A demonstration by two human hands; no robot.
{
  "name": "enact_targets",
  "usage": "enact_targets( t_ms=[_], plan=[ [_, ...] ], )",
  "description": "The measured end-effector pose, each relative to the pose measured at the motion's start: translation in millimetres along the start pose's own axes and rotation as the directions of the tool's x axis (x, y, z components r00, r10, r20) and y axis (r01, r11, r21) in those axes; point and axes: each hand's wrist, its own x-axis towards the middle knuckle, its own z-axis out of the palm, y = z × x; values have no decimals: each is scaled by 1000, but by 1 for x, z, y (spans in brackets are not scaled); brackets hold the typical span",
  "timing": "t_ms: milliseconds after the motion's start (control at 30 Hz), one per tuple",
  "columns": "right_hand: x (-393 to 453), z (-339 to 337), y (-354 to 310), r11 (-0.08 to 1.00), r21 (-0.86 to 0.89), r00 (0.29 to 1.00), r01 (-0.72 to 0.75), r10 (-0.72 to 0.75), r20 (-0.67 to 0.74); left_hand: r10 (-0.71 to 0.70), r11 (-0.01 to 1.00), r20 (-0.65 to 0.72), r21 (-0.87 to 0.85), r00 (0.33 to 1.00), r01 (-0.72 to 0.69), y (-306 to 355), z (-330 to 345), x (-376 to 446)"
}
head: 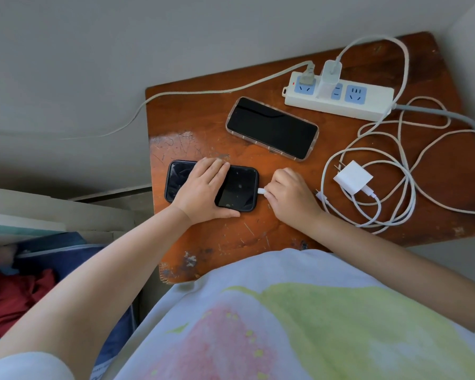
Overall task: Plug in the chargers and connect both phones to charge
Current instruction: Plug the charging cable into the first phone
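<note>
Your scratched wooden bench (231, 237) carries a white power strip (368, 104) with one white charger (330, 76) seated in it; no writing is readable. A phone in a clear case (272, 128) lies beside the strip. Your left hand (203, 187) lies flat, fingers pressed together, on the black phone (239, 189). Your right hand (291, 194) pinches the cable plug (261, 191) at that phone's end. A second charger (353, 177) lies unplugged among coiled cable.
</note>
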Motion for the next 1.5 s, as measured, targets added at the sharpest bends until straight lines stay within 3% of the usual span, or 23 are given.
enact_targets(
  t_ms=[267,367,567,800,1033,1167,1367,1500],
  plan=[
    [-6,-5,9,992,123,997,-40,31,70,59,998,86,-15,995,-58,-8,-5,10],
    [-14,-9,14,985,142,995,-96,99,-14,80,997,187,-24,979,-77,-13,-9,22],
    [-24,-11,22,996,42,995,-82,84,-46,164,963,449,121,878,-242,-15,-32,46],
    [-25,-6,20,994,-9,991,-110,109,-76,224,860,561,271,797,-432,-29,-46,50],
    [-25,-8,20,992,-31,992,-122,121,-23,188,877,511,298,839,-378,-24,-43,33],
    [-23,-8,21,987,-41,987,-156,154,-41,251,940,284,158,925,-303,7,-20,9],
    [-27,-5,31,973,-83,976,-216,212,-52,-24,998,38,58,999,22,63,22,-4],
    [-27,-4,33,975,-65,977,-212,210,-37,-91,995,-9,42,996,92,71,31,-3]
  ],
)
